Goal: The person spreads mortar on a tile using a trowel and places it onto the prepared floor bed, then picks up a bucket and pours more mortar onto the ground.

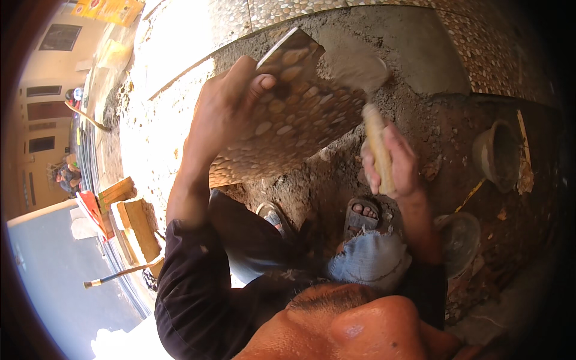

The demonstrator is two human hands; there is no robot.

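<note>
1 pebble tile [291, 123] is gripped by the left hand [225, 107] at centre frame, apparently unlaid; a trowel [378, 147] is grasped by the right hand [397, 159]; other tiles [294, 14] seem already laid along the top.

Held tile [288, 129]: pebble-patterned face, slight sheen; pale, plain edge.
Tool handle [378, 150]: wood-like, yellowish, matt.
Tool blade [363, 69]: motion-blurred; finish not readable.
Mortar bed [420, 51]: grey, matt, smooth at right, granular toward the middle.
Soil [315, 186]: rough, crumbly, matt.
Sleeve [192, 288]: dark cloth, matt.
Trouser knee [369, 261]: faded denim, frayed.
Basin [489, 156]: apparently plastic, dull.
</note>
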